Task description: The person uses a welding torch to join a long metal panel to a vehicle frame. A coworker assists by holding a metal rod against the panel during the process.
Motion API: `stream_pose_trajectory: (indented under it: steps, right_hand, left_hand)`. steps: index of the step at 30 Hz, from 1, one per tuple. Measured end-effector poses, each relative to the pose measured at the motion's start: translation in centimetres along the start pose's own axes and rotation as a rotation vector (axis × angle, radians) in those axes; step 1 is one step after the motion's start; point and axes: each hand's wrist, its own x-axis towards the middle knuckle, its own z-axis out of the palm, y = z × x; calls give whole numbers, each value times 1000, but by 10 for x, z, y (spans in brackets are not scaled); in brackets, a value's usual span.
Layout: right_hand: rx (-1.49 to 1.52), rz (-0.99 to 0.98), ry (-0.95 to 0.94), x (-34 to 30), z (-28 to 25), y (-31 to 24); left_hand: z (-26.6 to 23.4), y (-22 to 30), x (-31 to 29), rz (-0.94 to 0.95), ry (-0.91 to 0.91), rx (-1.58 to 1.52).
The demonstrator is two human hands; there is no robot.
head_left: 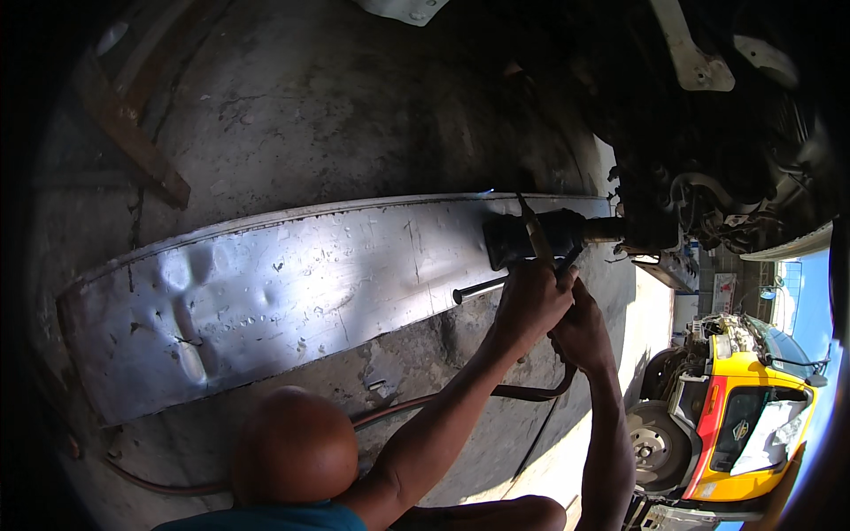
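Observation:
My left hand (533, 296) is closed round a slender tool with a brownish shaft (537, 235), whose narrow tip points up toward the long edge of a dented metal panel (354, 274). A thin metal rod (482, 288) with a round, flat end juts left from beside the same hand. My right hand (584, 329) is closed just right of the left, on the dark lower end of a tool with a hose (531, 391); its grip is partly hidden. A small bluish glint shows at the panel's upper edge. Beyond the hands sits a black block-shaped part (518, 239).
Dark vehicle underparts (708, 195) fill the upper right. A rusty beam (133, 142) lies at the upper left on a stained concrete floor (292, 97). The hose trails to the lower left, past rounded bare skin and teal cloth (274, 517). A yellow truck (753, 434) stands right, appearing sideways.

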Motion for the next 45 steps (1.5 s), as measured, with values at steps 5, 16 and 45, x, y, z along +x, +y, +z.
stream_pose_trajectory:
  steps: [5, 16, 45]
  right_hand:
    - [-7, 2, 19, 3, -2, 1]
    - [-76, -27, 71, 21, 7, 22]
    - [-70, -68, 96, 43, 13, 17]
  left_hand:
    - [3, -4, 1, -34, -17, -5]
    - [4, -10, 1, -3, -1, -13]
    - [39, -88, 12, -551, -135, -1011]
